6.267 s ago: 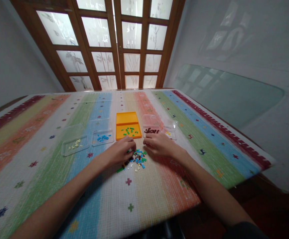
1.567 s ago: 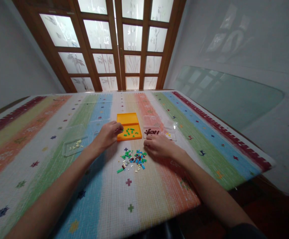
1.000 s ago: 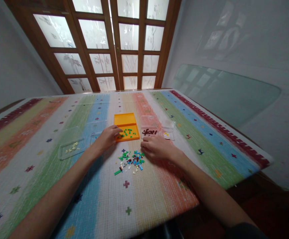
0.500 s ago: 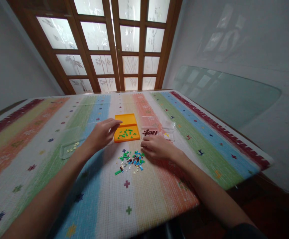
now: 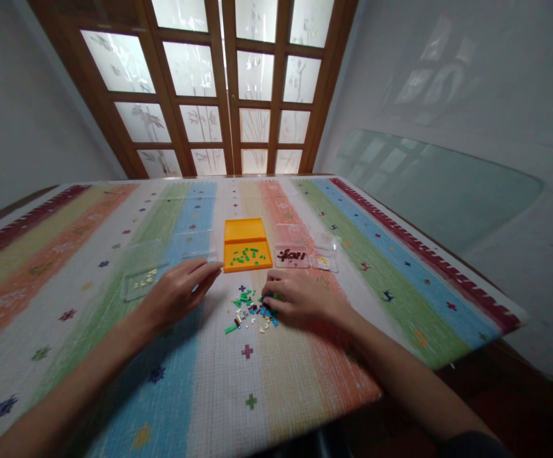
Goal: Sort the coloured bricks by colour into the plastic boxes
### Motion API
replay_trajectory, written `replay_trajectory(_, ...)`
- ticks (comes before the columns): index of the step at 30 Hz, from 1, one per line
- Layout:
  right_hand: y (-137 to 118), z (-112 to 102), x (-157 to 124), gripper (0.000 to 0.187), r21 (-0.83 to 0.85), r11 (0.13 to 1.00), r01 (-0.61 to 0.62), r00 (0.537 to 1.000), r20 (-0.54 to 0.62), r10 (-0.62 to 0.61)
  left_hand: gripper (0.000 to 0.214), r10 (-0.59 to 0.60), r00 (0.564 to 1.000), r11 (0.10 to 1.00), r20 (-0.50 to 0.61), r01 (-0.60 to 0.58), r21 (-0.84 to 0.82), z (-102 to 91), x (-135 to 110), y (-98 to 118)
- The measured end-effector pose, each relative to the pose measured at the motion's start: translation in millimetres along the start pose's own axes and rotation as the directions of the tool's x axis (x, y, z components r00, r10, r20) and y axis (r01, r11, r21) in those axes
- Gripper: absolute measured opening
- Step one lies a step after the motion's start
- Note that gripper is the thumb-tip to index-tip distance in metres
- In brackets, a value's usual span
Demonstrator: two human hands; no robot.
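A mixed pile of small toy building bricks (image 5: 245, 312), green, blue, brown and white, lies on the striped tablecloth. My right hand (image 5: 300, 296) reaches over the pile's right side, its fingers curled down among the bricks; whatever is between the fingertips is hidden. By the near left corner of an orange box (image 5: 248, 242) is my left hand (image 5: 181, 289), fingers stretched forward and thumb a little apart, with nothing visible in it. Green bricks (image 5: 245, 256) are scattered in the near half of the orange box, whose lid lies folded back.
Right of the orange box stands a clear box (image 5: 276, 261) with dark brown bricks (image 5: 290, 255), then a smaller clear box (image 5: 332, 267) holding a few yellow pieces. A clear box (image 5: 126, 291) with cream pieces (image 5: 145, 280) sits at the left, beyond my left wrist.
My left hand has drawn back from above the orange box to its near left corner. My right hand has shifted down and left, onto the pile. The view has shifted slightly.
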State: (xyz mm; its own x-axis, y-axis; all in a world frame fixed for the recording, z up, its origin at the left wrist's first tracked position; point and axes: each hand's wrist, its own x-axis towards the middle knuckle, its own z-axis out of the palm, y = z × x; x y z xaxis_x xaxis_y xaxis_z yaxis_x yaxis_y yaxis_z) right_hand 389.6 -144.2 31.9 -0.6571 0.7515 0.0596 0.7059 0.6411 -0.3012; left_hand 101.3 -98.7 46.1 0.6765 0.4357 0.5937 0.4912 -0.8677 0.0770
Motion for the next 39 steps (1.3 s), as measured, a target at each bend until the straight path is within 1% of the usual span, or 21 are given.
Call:
replay_trajectory(3,-3.8,2.0,0.6,0.015,-0.002,1.0,-0.021,1.0,-0.01,0.021,0.026,-0.019,0.999,1.0,0.026,0.02,-0.022,8.6,-16.7,-1.0)
replay_trajectory(6,-6.2,2.6,1.0,0.014,0.01,0.999,-0.042,0.999,-0.02,0.042,0.025,-0.056,0.998,0.997,0.027,0.058,-0.057,14.2,-26.9,0.3)
replay_trajectory(9,-8.3,3.1,1.9,0.011,0.037,0.997,-0.069,0.997,-0.018,0.07,0.025,-0.078,0.997,0.995,0.017,0.079,-0.066,17.4,-32.2,2.4)
replay_trajectory(15,-12.3,3.9,4.1,0.009,0.099,0.987,-0.127,0.992,-0.01,0.129,0.023,-0.058,0.997,0.998,-0.044,0.057,-0.014,22.2,-38.0,7.8)
replay_trajectory(21,-10.5,3.2,4.9,0.01,0.151,0.984,-0.098,0.995,0.022,0.096,0.023,-0.056,0.998,0.998,-0.029,0.055,-0.028,29.3,-40.4,12.1)
replay_trajectory(25,-10.2,4.9,5.4,0.01,0.142,0.986,-0.084,0.996,0.025,0.081,0.024,-0.068,0.997,0.996,-0.019,0.067,-0.052,31.3,-40.3,13.8)
replay_trajectory(28,-10.7,4.6,5.3,0.012,0.127,0.991,-0.043,0.999,0.018,0.041,0.023,-0.07,0.997,0.996,-0.018,0.069,-0.051,30.7,-40.2,14.4)
replay_trajectory(30,-10.4,2.4,4.7,0.013,0.122,0.992,-0.028,1.0,0.002,0.028,0.023,-0.068,0.997,0.997,-0.021,0.067,-0.046,30.4,-40.4,14.1)
replay_trajectory(35,-7.5,-3.2,3.3,0.015,0.199,0.975,-0.095,0.993,-0.053,0.107,0.022,-0.042,0.998,0.998,-0.05,0.04,-0.044,32.6,-40.8,12.1)
replay_trajectory(37,-6.9,-2.0,3.8,0.015,0.223,0.973,-0.066,0.993,-0.081,0.086,0.022,-0.03,0.998,0.999,-0.056,0.028,-0.042,33.7,-40.9,11.7)
replay_trajectory(39,-7.4,1.2,4.9,0.013,0.221,0.975,-0.005,0.992,-0.119,0.032,0.022,-0.026,0.998,0.999,-0.051,0.024,-0.046,34.5,-41.3,11.5)
